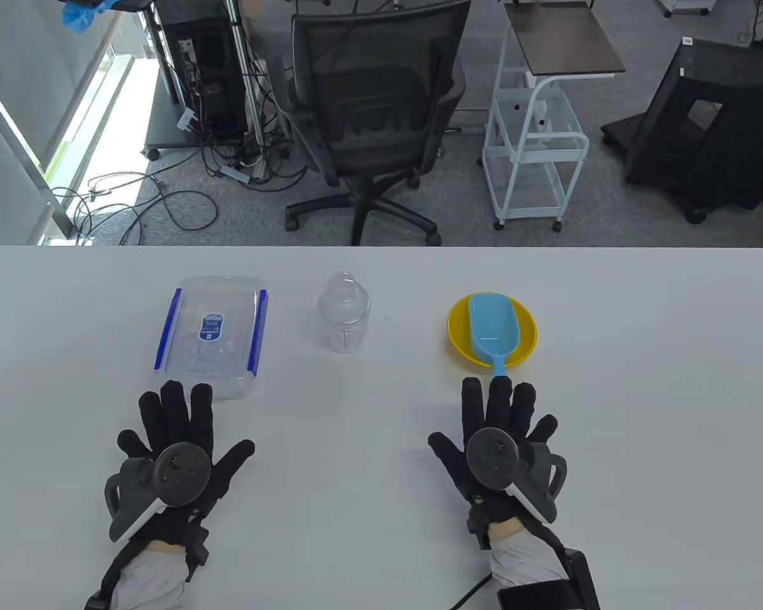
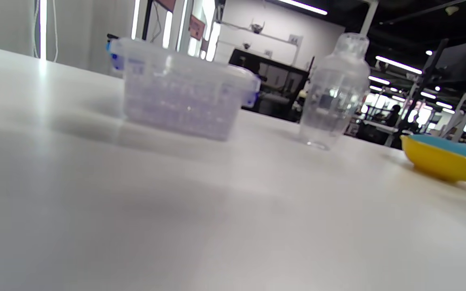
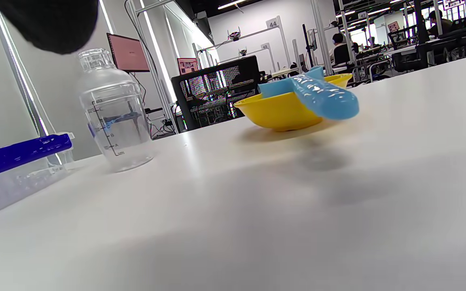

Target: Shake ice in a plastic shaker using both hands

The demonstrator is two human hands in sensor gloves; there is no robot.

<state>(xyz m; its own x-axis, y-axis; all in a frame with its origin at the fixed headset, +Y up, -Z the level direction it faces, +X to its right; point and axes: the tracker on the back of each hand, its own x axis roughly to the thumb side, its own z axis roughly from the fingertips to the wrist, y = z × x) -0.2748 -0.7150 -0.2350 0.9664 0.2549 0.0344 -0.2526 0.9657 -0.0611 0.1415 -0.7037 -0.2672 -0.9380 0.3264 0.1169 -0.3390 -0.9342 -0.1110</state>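
A clear plastic shaker with its cap on stands upright at the table's middle; it also shows in the left wrist view and the right wrist view. A clear lidded box with blue clips holding ice stands to its left. A blue scoop lies in a yellow bowl to its right. My left hand lies flat and open on the table near the box. My right hand lies flat and open just short of the scoop handle. Both hold nothing.
The white table stretches across the view. Behind its far edge stand an office chair, a white cart and a black stand.
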